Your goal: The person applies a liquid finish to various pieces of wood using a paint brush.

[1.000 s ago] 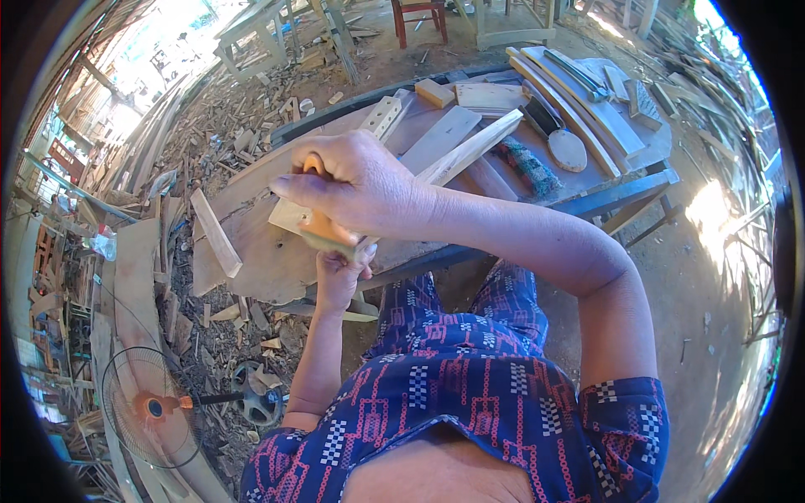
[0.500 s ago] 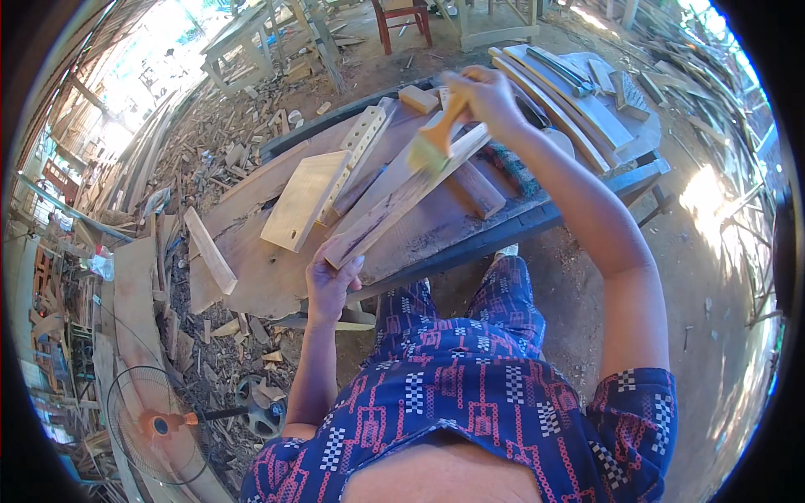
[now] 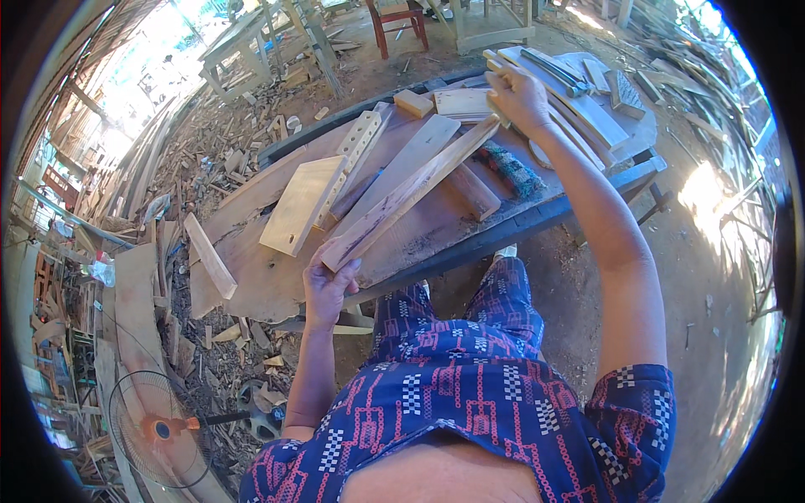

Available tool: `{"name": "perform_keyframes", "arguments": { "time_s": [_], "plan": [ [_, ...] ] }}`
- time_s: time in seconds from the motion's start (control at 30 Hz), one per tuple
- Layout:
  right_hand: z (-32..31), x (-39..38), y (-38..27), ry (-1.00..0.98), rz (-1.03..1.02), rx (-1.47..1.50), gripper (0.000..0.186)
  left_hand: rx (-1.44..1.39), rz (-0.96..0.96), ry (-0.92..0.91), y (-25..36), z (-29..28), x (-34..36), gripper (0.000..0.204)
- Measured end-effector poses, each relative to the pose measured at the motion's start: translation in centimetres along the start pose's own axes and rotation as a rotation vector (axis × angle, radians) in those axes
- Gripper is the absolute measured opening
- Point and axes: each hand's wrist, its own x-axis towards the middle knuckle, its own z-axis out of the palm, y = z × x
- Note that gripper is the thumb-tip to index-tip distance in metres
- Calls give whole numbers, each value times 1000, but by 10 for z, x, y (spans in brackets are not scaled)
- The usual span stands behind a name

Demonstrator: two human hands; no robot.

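Observation:
A long wooden strip (image 3: 411, 189) with a dark streak slants away from me over the work table. My left hand (image 3: 329, 283) is closed round its near end, thumb on the right side. By the strip's far end, my right hand (image 3: 520, 99) is closed on a paintbrush (image 3: 501, 116), which the fingers mostly cover. Under and beside the strip lie a grey-brown board (image 3: 402, 159), a short wooden block (image 3: 475, 191), a pale flat board (image 3: 303, 205) and a strip with a row of holes (image 3: 362, 141).
On the table's (image 3: 251, 281) right side stand stacked planks (image 3: 579, 109) near a green fuzzy roll (image 3: 513, 172). A loose stick (image 3: 210, 256) lies at the left edge. An orange-centred fan (image 3: 159, 429) stands lower left. Wood scraps cover the ground beyond; a red chair (image 3: 396, 25) is behind.
My right hand has moved up and right with the paintbrush, from the strip's middle to its far end. The left hand keeps its hold on the near end.

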Motion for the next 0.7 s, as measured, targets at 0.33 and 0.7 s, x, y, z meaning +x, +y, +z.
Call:
{"name": "perform_keyframes", "arguments": {
  "time_s": [0.33,0.7],
  "plan": [
    [5,-62,-146,-280,-407,255,22,0,0,-3,1,3,-1,36],
    [-22,-106,-247,-613,-210,1203,27,-54,26,54,-9,3,-8,18]
  ]
}}
